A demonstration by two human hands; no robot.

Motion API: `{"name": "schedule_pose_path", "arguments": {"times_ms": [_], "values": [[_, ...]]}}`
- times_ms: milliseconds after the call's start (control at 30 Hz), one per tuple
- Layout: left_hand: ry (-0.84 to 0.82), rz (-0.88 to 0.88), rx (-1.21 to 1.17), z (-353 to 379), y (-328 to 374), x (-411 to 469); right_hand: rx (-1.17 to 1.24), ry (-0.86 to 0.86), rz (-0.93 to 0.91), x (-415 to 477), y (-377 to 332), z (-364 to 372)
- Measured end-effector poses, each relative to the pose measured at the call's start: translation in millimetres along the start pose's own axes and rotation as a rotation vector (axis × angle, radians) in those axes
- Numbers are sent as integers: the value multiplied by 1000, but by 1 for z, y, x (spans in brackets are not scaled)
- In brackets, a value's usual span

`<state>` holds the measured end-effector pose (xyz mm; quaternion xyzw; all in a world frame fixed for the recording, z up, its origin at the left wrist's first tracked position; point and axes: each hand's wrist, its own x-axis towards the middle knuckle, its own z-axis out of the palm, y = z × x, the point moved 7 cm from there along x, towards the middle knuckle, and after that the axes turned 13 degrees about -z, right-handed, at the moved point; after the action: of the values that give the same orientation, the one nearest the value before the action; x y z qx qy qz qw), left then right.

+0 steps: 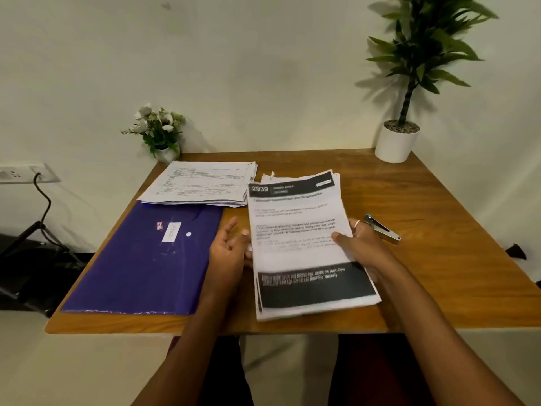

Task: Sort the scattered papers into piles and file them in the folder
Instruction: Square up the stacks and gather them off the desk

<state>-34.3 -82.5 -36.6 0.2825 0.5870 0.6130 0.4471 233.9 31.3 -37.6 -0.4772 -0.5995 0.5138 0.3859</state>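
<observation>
A stack of printed papers with black header and footer bands lies in the middle of the wooden table. My right hand grips its right edge, thumb on top of the top sheet. My left hand rests at the stack's left edge with fingers loosely spread, touching the paper edges. A second pile of papers with table-like print lies at the back left. A closed blue folder with a white label lies flat on the left, partly under that pile.
A stapler lies just right of my right hand. A small white flower pot stands at the table's back left corner and a tall potted plant at the back right. A wall socket with a cable is far left.
</observation>
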Motion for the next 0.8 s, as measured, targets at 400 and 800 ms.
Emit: {"name": "schedule_pose_path", "arguments": {"times_ms": [400,800], "values": [[19,-2,245,6,-5,4,-345,190,-6,60,-9,3],[49,21,180,3,-1,0,-1103,282,-249,56,-26,26]]}}
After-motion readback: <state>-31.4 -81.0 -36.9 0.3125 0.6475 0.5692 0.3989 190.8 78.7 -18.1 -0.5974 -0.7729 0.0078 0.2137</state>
